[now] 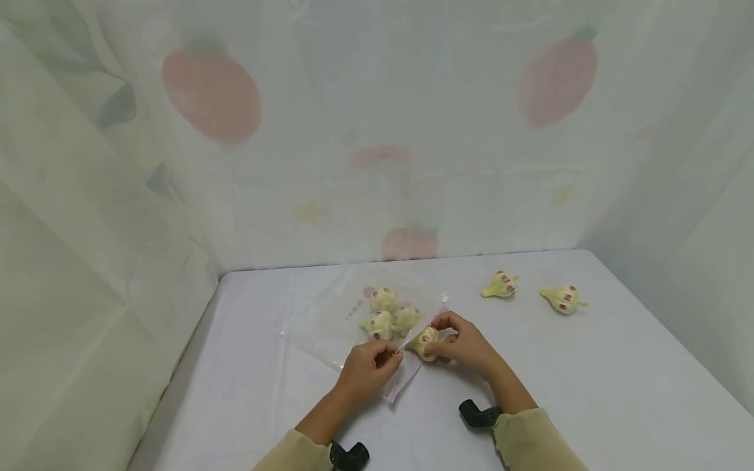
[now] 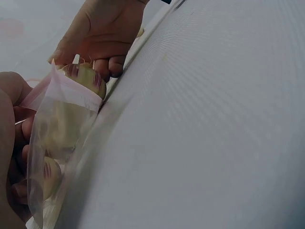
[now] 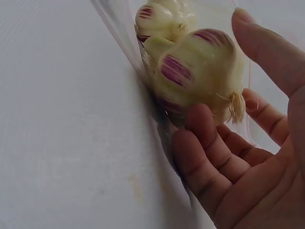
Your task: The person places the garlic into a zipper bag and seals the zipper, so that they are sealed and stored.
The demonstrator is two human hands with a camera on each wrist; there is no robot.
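Counted six garlic bulbs on the white tabletop (image 1: 589, 373). Three bulbs (image 1: 384, 299) were inside the one clear bag (image 1: 326, 320), which lay nearer the far edge than the bottom of the shot. A fourth bulb (image 1: 427, 339) was at the bag's mouth, neck end behind the pink strip (image 1: 404, 383), gripped by the right hand (image 1: 466, 341). The left hand (image 1: 366, 371) was pinching the bag's rim. Two loose bulbs (image 1: 501, 285) sat toward the far right corner. From the left wrist, the bagged ones were kinda blurry through the plastic, and the left hand was half cut off.
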